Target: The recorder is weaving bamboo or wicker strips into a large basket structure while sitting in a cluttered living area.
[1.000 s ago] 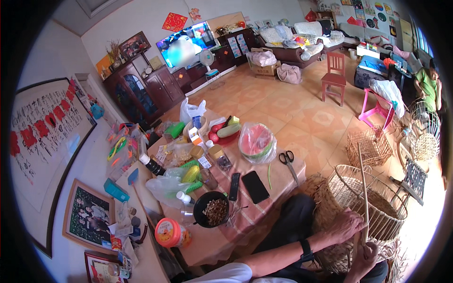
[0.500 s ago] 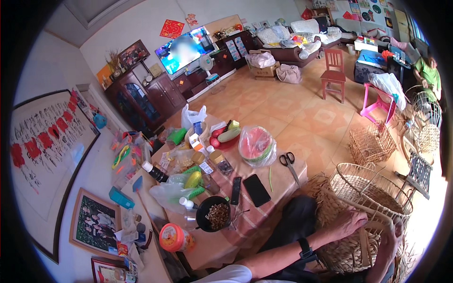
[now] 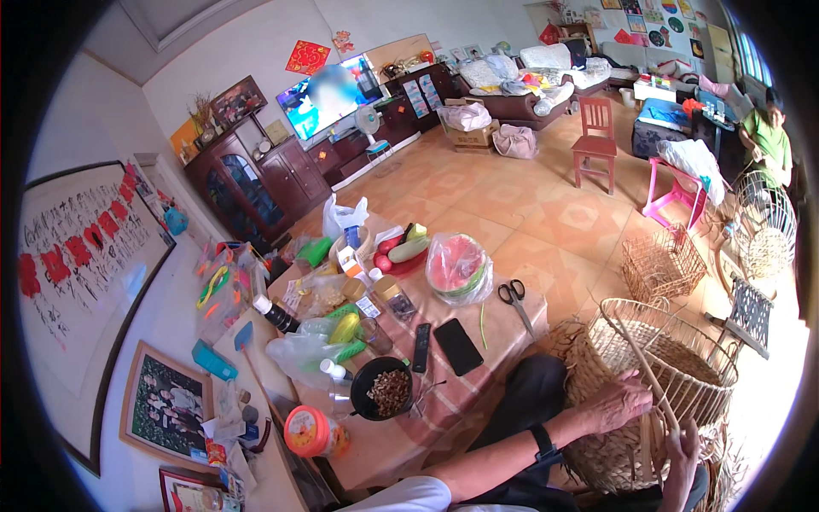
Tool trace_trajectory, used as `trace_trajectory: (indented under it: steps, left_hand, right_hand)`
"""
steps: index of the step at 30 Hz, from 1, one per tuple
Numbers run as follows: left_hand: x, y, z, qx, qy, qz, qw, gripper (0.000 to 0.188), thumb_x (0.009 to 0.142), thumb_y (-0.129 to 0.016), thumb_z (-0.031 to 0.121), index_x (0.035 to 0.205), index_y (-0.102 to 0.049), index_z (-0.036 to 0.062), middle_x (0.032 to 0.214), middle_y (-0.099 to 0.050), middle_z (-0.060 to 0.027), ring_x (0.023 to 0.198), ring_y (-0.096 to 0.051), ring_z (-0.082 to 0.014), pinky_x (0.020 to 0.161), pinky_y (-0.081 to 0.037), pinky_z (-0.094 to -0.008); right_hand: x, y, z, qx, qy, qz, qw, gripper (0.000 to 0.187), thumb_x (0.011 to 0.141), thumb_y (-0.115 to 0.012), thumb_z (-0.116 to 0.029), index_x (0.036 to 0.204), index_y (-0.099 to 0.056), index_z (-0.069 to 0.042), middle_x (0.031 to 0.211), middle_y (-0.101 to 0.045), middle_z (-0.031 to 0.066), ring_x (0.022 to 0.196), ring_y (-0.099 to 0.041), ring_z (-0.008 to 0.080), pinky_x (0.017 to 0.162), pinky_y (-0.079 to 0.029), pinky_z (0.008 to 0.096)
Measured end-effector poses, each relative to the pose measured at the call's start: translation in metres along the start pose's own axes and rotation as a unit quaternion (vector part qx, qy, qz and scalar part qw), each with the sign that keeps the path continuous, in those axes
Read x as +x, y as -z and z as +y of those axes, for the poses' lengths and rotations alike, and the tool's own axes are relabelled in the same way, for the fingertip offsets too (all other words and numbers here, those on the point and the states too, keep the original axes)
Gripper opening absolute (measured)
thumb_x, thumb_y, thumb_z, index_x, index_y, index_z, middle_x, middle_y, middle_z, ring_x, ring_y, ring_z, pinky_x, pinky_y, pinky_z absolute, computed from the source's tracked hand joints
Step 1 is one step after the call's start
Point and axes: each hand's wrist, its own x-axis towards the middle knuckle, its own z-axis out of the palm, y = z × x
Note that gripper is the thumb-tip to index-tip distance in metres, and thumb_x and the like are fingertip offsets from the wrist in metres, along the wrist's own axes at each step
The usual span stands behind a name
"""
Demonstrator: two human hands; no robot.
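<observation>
While our right hand [image 3: 681, 452] grips one pale strip [image 3: 641, 360], left hand [image 3: 618, 403] half-curled alongside, hold unclear, we should probably bend it gently, one basket [image 3: 597, 380] just beyond both.

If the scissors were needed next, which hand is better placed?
Probably the left hand: it is nearer the scissors on the table. The right hand is farther off and appears to grip the strip.

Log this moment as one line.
left hand: beside pale strand | right hand: holding strand's lower part | woven basket: by both hands | scissors: on table
</observation>
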Motion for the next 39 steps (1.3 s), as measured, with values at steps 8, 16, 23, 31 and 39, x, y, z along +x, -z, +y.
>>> trace_trajectory:
  steps: [8,16,23,31,39]
  left_hand:
    - [0.002,-0.006,0.000,-0.058,0.016,0.027,0.998,0.039,0.102,-0.054,0.043,0.091,-0.065,0.0073,0.080,-0.060,-0.0084,0.093,-0.064,-0.0283,0.117,-0.030,-0.0548]
    - [0.004,0.012,0.004,-0.055,-0.019,0.002,0.998,0.012,0.084,-0.065,0.023,0.081,-0.068,0.0118,0.078,-0.068,-0.0078,0.083,-0.066,-0.0307,0.102,-0.042,-0.0478]
    - [0.003,0.063,0.010,0.002,0.046,0.102,0.994,0.028,0.094,-0.053,-0.001,0.116,-0.068,0.0065,0.101,-0.072,-0.0135,0.087,-0.070,-0.0320,0.081,-0.056,-0.0418]
    - [0.004,0.045,0.032,-0.051,-0.013,0.056,0.997,0.035,0.092,-0.048,-0.008,0.120,-0.067,0.0033,0.106,-0.072,-0.0154,0.101,-0.070,-0.0325,0.087,-0.057,-0.0396]
    - [0.007,0.029,0.030,0.059,-0.108,0.091,0.988,0.031,0.086,-0.060,-0.002,0.115,-0.071,0.0051,0.095,-0.068,-0.0116,0.093,-0.067,-0.0305,0.083,-0.057,-0.0386]
  right_hand:
    - [-0.004,-0.013,0.025,-0.426,0.293,0.008,0.856,0.036,0.091,-0.073,-0.024,0.112,-0.061,0.002,0.085,-0.062,0.0085,0.075,-0.062,0.0131,0.058,-0.047,0.0270]
    - [-0.004,0.017,0.007,-0.236,0.042,0.016,0.971,0.021,0.093,-0.067,-0.024,0.093,-0.062,-0.004,0.071,-0.056,0.0027,0.058,-0.054,0.0120,0.049,-0.041,0.0283]
    - [-0.037,0.010,-0.023,-0.082,-0.107,-0.082,0.987,0.032,0.100,-0.065,-0.033,0.097,-0.065,-0.001,0.069,-0.064,0.0020,0.054,-0.054,0.0079,0.047,-0.040,0.0248]
    - [-0.026,0.031,-0.011,0.017,-0.079,-0.210,0.974,0.036,0.107,-0.053,-0.032,0.093,-0.062,-0.001,0.080,-0.069,0.0068,0.060,-0.061,0.0118,0.053,-0.049,0.0242]
    - [-0.042,0.089,0.031,0.456,0.019,0.107,0.883,0.029,0.109,-0.049,-0.035,0.110,-0.059,-0.007,0.100,-0.065,0.0076,0.056,-0.048,0.0112,0.050,-0.040,0.0226]
